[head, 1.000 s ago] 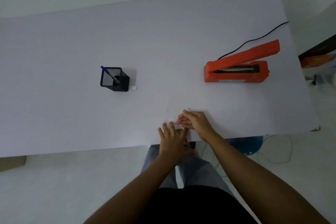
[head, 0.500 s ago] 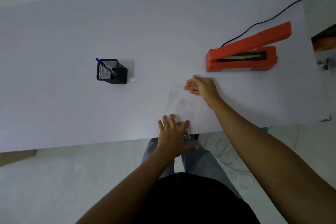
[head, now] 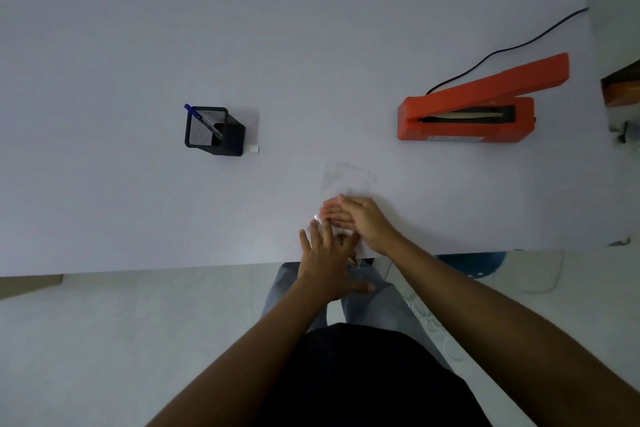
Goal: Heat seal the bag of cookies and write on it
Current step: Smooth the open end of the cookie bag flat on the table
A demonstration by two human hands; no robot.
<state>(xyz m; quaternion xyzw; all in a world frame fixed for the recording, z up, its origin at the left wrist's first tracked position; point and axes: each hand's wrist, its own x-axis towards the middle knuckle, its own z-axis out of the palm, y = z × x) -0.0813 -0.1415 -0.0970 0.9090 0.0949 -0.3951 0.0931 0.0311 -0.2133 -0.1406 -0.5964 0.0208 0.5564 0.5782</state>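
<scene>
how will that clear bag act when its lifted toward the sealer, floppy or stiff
Probably floppy: the clear bag is thin film lying flat on the table. Likely bottom-heavy, since the cookies sit bunched at the near end under the left hand. The empty top may sag or slip.

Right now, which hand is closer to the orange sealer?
The right hand. It lies on the clear bag, below and left of the orange sealer in the picture. The left hand sits lower at the table edge, farther from it.
</scene>
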